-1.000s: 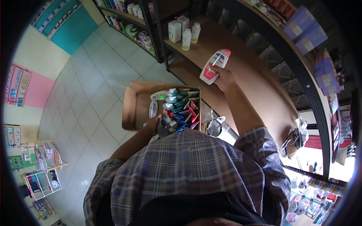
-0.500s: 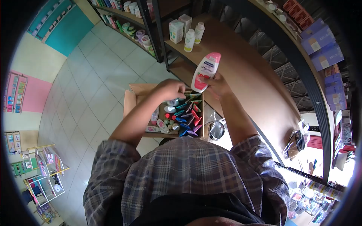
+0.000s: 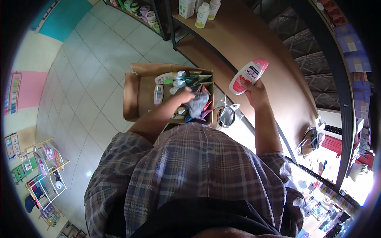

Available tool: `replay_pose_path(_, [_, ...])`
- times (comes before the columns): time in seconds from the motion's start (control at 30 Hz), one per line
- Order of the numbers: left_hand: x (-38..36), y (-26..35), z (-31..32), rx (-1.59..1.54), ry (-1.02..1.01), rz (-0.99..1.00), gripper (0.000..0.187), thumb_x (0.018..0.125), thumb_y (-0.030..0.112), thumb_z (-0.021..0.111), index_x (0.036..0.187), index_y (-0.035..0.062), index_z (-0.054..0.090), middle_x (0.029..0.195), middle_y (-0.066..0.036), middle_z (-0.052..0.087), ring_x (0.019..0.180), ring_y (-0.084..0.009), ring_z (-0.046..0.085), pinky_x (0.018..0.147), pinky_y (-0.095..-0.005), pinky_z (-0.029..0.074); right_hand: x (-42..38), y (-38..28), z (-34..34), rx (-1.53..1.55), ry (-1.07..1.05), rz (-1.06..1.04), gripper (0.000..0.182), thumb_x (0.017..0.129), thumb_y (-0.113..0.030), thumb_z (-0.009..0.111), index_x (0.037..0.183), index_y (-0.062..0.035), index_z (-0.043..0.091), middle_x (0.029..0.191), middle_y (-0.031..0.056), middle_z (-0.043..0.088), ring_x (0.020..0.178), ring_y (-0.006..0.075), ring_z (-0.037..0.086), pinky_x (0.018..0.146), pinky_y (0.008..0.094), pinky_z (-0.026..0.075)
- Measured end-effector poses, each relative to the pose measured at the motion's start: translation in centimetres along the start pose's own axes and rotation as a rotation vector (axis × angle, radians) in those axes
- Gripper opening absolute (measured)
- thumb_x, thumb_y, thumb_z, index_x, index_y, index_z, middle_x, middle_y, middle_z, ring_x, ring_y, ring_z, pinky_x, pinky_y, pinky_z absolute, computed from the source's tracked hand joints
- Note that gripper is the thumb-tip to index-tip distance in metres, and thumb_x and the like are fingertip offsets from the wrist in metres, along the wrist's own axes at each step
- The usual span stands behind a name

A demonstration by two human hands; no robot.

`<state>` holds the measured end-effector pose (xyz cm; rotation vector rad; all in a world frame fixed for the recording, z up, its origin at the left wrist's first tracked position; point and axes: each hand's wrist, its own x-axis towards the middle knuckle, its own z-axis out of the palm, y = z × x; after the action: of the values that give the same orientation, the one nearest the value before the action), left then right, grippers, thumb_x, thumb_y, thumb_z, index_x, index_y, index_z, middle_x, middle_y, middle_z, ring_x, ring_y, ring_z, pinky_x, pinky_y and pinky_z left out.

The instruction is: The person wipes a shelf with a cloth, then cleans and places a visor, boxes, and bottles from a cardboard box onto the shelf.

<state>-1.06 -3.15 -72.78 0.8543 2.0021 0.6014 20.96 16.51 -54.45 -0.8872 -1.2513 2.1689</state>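
My right hand [image 3: 256, 90] grips a white bottle with a pink cap and red fruit print [image 3: 249, 76], tilted above the brown shelf board [image 3: 234, 43]. My left hand [image 3: 185, 96] is over the cardboard box [image 3: 137, 95] with its fingers closed on a grey cloth [image 3: 198, 104], which hangs over the packets. Inside the box, a white bottle [image 3: 158, 94] lies on the left, bottles with pale caps [image 3: 179, 83] are near the middle, and colourful packets [image 3: 206, 112] line the right side.
White bottles [image 3: 202, 16] and a box [image 3: 186, 8] stand on the shelf's far end. A plastic-wrapped item [image 3: 227, 116] is right of the cardboard box. Purple boxes [image 3: 349, 43] fill a shelf at far right, and a wire rack [image 3: 45, 170] stands on the left.
My right hand has moved right with the bottle. My left hand has moved down and right over the box, and a grey cloth now shows in it. The view has shifted.
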Motion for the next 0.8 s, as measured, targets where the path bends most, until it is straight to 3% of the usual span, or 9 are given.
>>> replay_pose_path(0.07, [0.6,2.1,0.0,0.221,0.177,-0.166,0.051,0.081,0.042,0.065,0.113,0.0020,0.062,0.116,-0.023,0.063,0.111,-0.0349,0.059,0.092,-0.0399,0.048,0.4,0.2,0.5,0.012,0.004,-0.025,0.046,0.081,0.006,0.067,0.122,0.0006,0.048,0.116,0.0139,0.060,0.110,0.0248,0.058,0.099,0.0405,0.045])
replay_pose_path(0.1, [1.0,3.2,-0.1,0.012,0.336,0.032,0.056,0.087,0.048,0.059,0.116,-0.0001,0.058,0.114,-0.021,0.064,0.110,-0.0343,0.060,0.092,-0.0425,0.048,0.7,0.4,0.8,0.024,0.007,-0.040,0.044,0.079,0.006,0.070,0.119,0.0008,0.051,0.113,0.0133,0.062,0.106,0.0230,0.060,0.096,0.0382,0.048])
replay_pose_path(0.13, [3.3,3.8,-0.1,-0.257,0.366,0.335,0.054,0.092,0.045,0.056,0.121,-0.0009,0.055,0.115,-0.021,0.064,0.110,-0.0316,0.061,0.092,-0.0406,0.049,1.2,0.4,1.1,0.023,0.011,-0.043,0.044,0.079,0.006,0.070,0.119,0.0008,0.051,0.113,0.0133,0.062,0.106,0.0230,0.060,0.096,0.0382,0.048])
replay_pose_path(0.23, [0.4,14.2,-6.4,-0.606,0.214,0.652,0.049,0.096,0.034,0.056,0.131,0.0000,0.049,0.117,-0.017,0.065,0.112,-0.0196,0.061,0.097,-0.0329,0.045,3.6,0.1,3.3,-0.257,0.097,-0.118,0.040,0.073,-0.001,0.078,0.109,-0.0007,0.061,0.103,0.0099,0.068,0.094,0.0188,0.065,0.085,0.0317,0.052])
replay_pose_path(0.33, [1.6,18.4,-9.8,-0.434,0.104,0.813,0.044,0.096,0.027,0.058,0.130,0.0004,0.049,0.118,-0.017,0.064,0.112,-0.0165,0.060,0.095,-0.0324,0.046,7.7,-0.4,4.8,-0.463,0.127,-0.274,0.037,0.072,-0.002,0.078,0.106,-0.0009,0.062,0.101,0.0090,0.069,0.091,0.0169,0.065,0.082,0.0310,0.052])
replay_pose_path(0.47, [5.1,20.1,-11.5,-0.366,0.134,0.855,0.038,0.095,0.017,0.055,0.130,0.0022,0.049,0.116,-0.019,0.063,0.109,-0.0236,0.062,0.093,-0.0356,0.048,13.8,-1.0,6.1,-0.535,0.173,-0.421,0.039,0.069,-0.006,0.081,0.104,-0.0025,0.065,0.097,0.0089,0.070,0.090,0.0154,0.066,0.078,0.0306,0.052])
replay_pose_path(0.6, [7.1,20.9,-10.9,-0.107,0.505,0.737,0.047,0.087,0.003,0.051,0.132,0.0006,0.044,0.113,-0.025,0.060,0.107,-0.0375,0.059,0.093,-0.0426,0.047,16.9,-1.3,7.8,-0.735,0.355,-0.420,0.037,0.069,-0.008,0.080,0.103,-0.0038,0.066,0.095,0.0095,0.070,0.089,0.0155,0.066,0.078,0.0299,0.052])
replay_pose_path(0.73, [8.3,20.0,-8.9,-0.182,0.706,0.728,0.059,0.081,-0.001,0.050,0.137,-0.0059,0.033,0.111,-0.029,0.059,0.107,-0.0440,0.057,0.094,-0.0471,0.045,19.6,0.2,6.7,-0.817,0.267,-0.397,0.040,0.072,-0.007,0.079,0.109,-0.0023,0.063,0.099,0.0103,0.069,0.091,0.0165,0.065,0.080,0.0305,0.052])
replay_pose_path(0.8, [8.2,19.6,-9.1,-0.124,0.757,0.720,0.065,0.081,0.004,0.058,0.138,-0.0076,0.029,0.109,-0.027,0.061,0.104,-0.0438,0.059,0.091,-0.0465,0.048,21.1,1.5,5.3,-0.542,0.055,-0.488,0.043,0.075,-0.003,0.075,0.114,0.0002,0.059,0.104,0.0108,0.067,0.093,0.0176,0.064,0.082,0.0306,0.051])
